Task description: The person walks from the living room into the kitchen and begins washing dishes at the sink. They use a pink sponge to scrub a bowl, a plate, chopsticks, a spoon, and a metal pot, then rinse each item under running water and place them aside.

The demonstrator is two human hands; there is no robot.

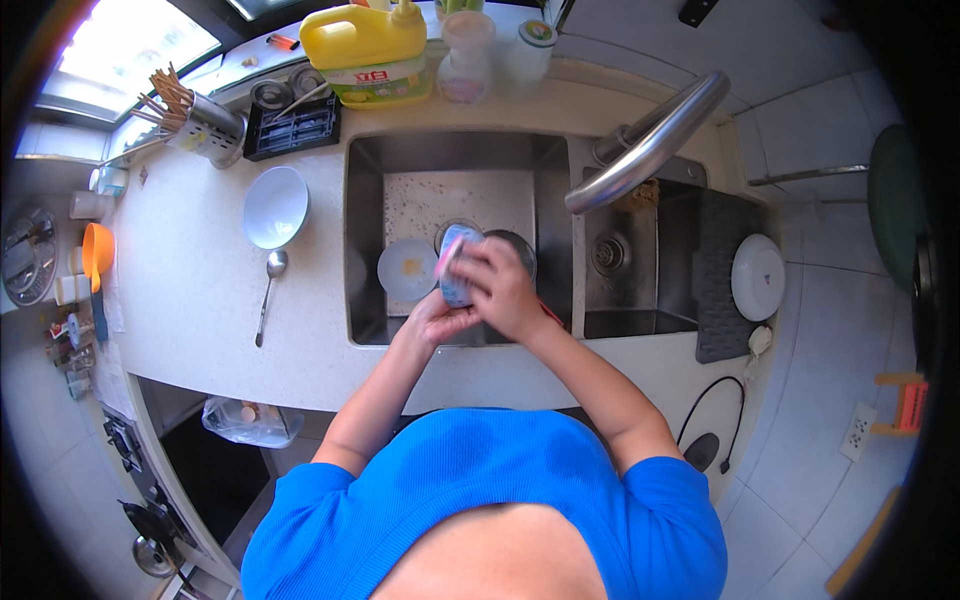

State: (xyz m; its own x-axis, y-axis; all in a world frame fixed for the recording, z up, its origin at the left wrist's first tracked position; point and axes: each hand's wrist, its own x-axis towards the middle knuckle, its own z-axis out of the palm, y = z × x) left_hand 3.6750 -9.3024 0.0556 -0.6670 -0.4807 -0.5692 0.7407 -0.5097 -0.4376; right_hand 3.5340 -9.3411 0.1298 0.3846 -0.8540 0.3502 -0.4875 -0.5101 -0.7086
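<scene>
Over the front of the left sink basin (372, 190), my left hand (440, 318) is closed on a small blue-patterned bowl (456, 291), tipped on its side. My right hand (502, 292), smeared by motion, is closed over the bowl's rim. Something pink (447, 256), perhaps a sponge or cloth, shows at its fingertips; blur hides its kind. Lower in the basin sits a white bowl (405, 275) with an orange-yellow stain inside. Partly behind my right hand is a dark round pan (524, 256), and a bit of red shows near my wrist.
A steel faucet (650, 145) arches over the basins' divider. Left on the counter are a white bowl (276, 208), a spoon (268, 295) and a chopstick holder (210, 130). Behind stands a yellow detergent jug (365, 50). At right, a white plate (758, 278) leans by a grey mat (722, 300).
</scene>
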